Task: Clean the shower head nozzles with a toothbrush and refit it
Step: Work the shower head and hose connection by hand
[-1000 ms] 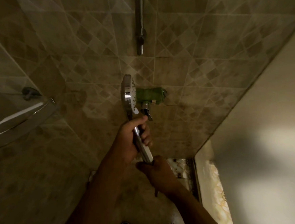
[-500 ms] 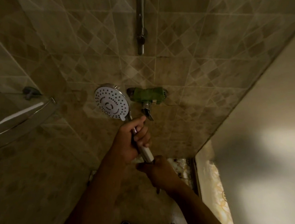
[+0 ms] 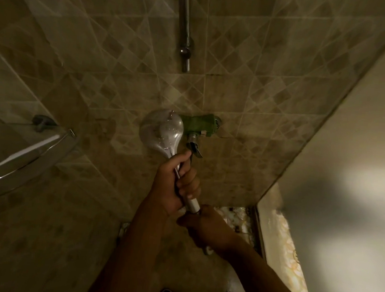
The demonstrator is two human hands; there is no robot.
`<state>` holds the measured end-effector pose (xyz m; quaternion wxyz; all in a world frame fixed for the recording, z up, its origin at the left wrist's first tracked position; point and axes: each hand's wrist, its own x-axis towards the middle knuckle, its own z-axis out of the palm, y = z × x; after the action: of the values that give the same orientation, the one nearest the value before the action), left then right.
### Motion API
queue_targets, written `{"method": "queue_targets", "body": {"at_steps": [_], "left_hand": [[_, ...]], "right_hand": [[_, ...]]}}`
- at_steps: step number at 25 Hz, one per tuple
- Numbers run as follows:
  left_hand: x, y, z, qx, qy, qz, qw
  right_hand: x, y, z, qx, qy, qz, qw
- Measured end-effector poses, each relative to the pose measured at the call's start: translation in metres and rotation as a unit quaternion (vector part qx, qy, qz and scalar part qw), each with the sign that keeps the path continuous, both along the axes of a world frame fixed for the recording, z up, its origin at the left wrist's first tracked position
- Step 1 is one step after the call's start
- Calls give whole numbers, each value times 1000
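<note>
The chrome shower head [image 3: 161, 132] is held up in front of the tiled wall, its rounded back facing me and its nozzle face hidden. My left hand [image 3: 174, 186] grips its handle in a fist. Just below, my right hand [image 3: 205, 230] curls round the bottom end of the handle, where the hose connector sits; the hose itself is mostly hidden behind the hand. No toothbrush is in view.
A green-wrapped tap [image 3: 201, 124] with a lever sticks out of the wall just right of the shower head. A chrome riser rail [image 3: 185, 25] runs up the wall above. A glass corner shelf [image 3: 21, 146] juts out at left. A raised sill [image 3: 279, 233] borders the right.
The shower head has turned about its handle in my left hand: first edge-on, then nozzle face towards me, now its back towards me. My right hand stayed at the handle's base.
</note>
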<state>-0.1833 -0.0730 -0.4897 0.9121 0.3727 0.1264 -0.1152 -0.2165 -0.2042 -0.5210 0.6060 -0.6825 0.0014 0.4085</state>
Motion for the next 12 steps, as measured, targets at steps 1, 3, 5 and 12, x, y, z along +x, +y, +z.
{"method": "queue_targets", "body": {"at_steps": [1,3,5,12], "left_hand": [[1,1,1,11,-4,-8,1000],[6,-2,0,77,39,47,995],[13,-8,-3,158,89,153,972],[4,-2,0,52,46,103,992]], "right_hand": [[0,1,1,3,-8,-3,1000],[6,3,-2,-87,-90,-34,992],[13,3,-7,-201,-190,-60,959],[4,4,-8,-139,-101,-13,985]]}}
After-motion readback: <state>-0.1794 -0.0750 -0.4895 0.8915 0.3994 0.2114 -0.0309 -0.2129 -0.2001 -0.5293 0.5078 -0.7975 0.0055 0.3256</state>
